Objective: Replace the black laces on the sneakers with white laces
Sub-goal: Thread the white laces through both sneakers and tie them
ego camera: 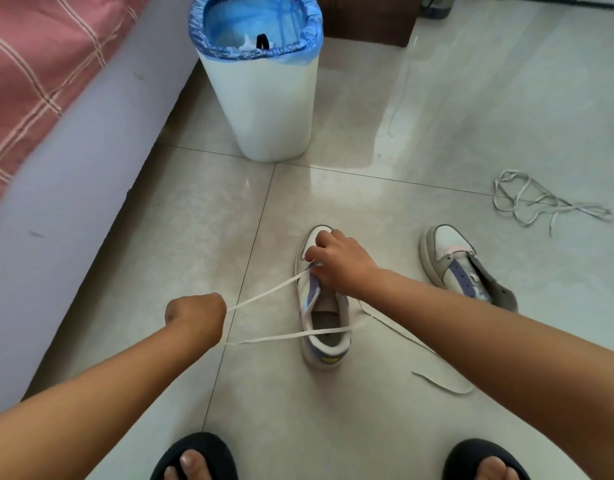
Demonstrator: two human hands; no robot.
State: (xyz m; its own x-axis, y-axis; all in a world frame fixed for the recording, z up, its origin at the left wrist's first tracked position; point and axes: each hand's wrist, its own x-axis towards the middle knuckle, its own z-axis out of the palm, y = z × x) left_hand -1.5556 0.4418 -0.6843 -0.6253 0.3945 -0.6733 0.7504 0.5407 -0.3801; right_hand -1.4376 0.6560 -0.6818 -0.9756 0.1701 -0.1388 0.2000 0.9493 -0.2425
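Note:
A white and lilac sneaker (324,327) stands on the floor tiles in front of me, toe pointing away. My right hand (340,261) rests on its front part, fingers curled at the lowest eyelets where a white lace (264,295) comes out. My left hand (196,315), a fist to the left of the shoe, grips that lace, which runs taut from the eyelets. Another stretch of the lace crosses the shoe's opening and trails over the floor to the right (444,384). The second sneaker (466,268) lies at the right with no lace in it.
A second white lace (540,202) lies tangled on the floor at far right. A white bin (264,98) with a blue liner stands ahead, something black inside it. A bed (56,133) runs along the left. My feet in black slippers (194,459) are at the bottom edge.

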